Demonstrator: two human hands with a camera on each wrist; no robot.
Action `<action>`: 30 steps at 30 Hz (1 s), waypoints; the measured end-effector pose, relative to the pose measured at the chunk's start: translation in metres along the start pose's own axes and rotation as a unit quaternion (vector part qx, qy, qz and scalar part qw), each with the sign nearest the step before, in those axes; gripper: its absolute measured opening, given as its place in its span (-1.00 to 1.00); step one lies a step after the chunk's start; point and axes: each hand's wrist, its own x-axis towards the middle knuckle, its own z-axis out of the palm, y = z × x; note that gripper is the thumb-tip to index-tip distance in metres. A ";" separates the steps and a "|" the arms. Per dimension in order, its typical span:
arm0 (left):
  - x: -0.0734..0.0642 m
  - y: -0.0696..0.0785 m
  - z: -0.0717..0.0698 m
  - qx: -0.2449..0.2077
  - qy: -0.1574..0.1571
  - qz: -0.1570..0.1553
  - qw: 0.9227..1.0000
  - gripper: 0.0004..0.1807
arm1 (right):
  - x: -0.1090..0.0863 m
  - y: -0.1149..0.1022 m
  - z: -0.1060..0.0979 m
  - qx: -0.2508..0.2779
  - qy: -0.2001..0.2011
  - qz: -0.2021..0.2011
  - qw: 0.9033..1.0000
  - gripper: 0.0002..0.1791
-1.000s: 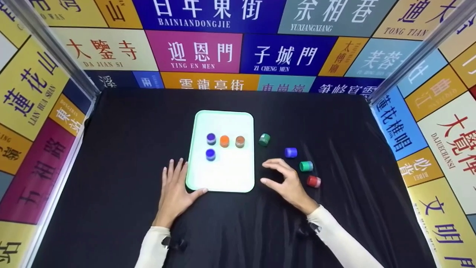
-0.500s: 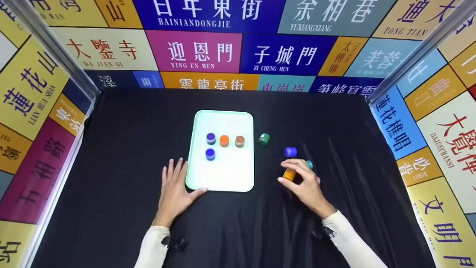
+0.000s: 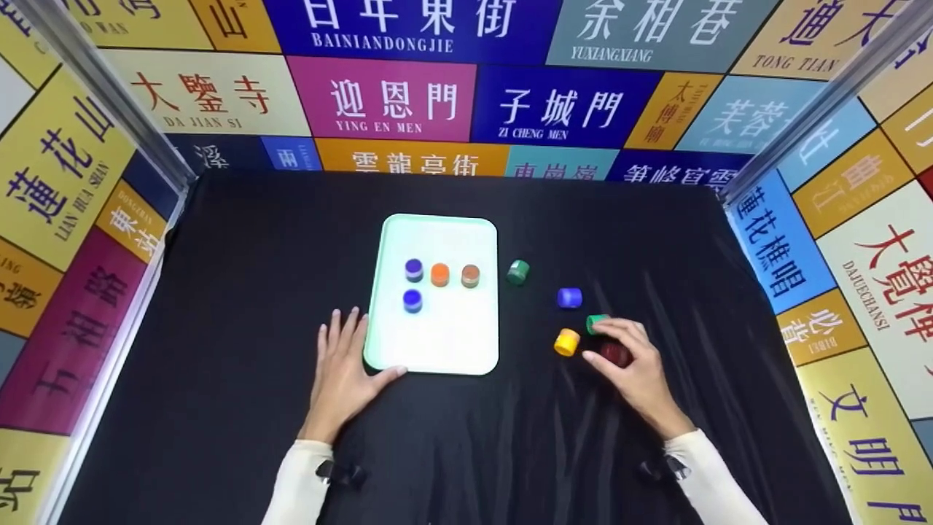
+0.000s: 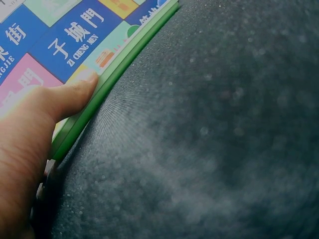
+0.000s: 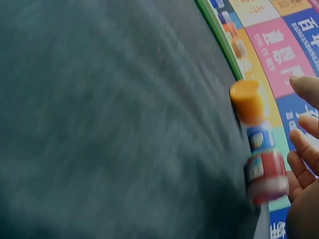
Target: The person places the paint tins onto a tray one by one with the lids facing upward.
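Note:
My left hand (image 3: 342, 375) lies flat with fingers straight beside the pale green tray (image 3: 437, 350), its thumb resting on the near rim. In the left wrist view the thumb (image 4: 75, 97) touches the tray's green edge (image 4: 107, 82). Over a small red paint jar (image 3: 616, 355), my right hand (image 3: 638, 368) hovers with fingers spread and partly covers it. The right wrist view shows the red jar (image 5: 266, 177) apart from the fingers (image 5: 304, 149). Left of the fingertips is a yellow-orange jar (image 3: 567, 343); a green jar (image 3: 596, 324) is partly under the index finger.
On the tray stand a purple jar (image 3: 414, 270), an orange jar (image 3: 439, 275), a brown jar (image 3: 470, 275) and a blue jar (image 3: 412, 300). A dark green jar (image 3: 518, 272) and another blue jar (image 3: 570, 297) lie on the black cloth (image 3: 277, 255). Printed panels (image 3: 393, 98) surround the table.
My right hand moved right from beside the tray, exposing the yellow-orange jar it had covered, and is now over the red jar. The left hand and tray stayed put.

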 end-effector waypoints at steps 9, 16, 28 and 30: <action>0.000 -0.001 0.000 0.003 -0.010 -0.012 1.000 0.31 | -0.015 0.013 -0.014 -0.031 0.019 0.041 0.998 -0.47; 0.000 0.000 0.000 0.004 -0.006 -0.008 1.000 0.31 | -0.022 0.022 -0.018 -0.040 0.017 0.058 0.997 -0.45; 0.001 -0.001 0.001 0.004 -0.006 -0.008 1.000 0.31 | -0.026 0.030 -0.021 -0.061 0.008 0.025 0.998 -0.42; 0.000 -0.001 0.001 0.004 -0.003 -0.006 1.000 0.31 | -0.027 0.030 -0.021 -0.068 0.005 0.018 0.998 -0.42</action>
